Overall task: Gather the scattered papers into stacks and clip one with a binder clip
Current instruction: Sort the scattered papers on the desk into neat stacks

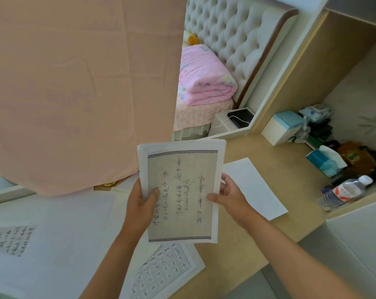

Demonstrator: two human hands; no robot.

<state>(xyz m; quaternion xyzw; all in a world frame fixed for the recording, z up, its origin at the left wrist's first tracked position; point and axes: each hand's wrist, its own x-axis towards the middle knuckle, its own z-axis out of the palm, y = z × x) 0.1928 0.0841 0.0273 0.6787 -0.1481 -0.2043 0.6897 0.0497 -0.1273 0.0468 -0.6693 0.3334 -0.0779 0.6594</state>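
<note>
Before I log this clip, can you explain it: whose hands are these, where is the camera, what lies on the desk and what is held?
There is no machine: one camera on a person's head looks down at their bare hands. The left hand and right hand pinch the side edges of a paper stack with handwriting on top, held above the desk. On the desk lie a gridded sheet, a blank sheet, a water bottle and a tissue box. No binder clip shows.

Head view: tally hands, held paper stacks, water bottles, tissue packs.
Hands: 2 (left hand, right hand)
Held paper stack: 1
Water bottle: 1
Tissue pack: 1
Total: 5
</note>
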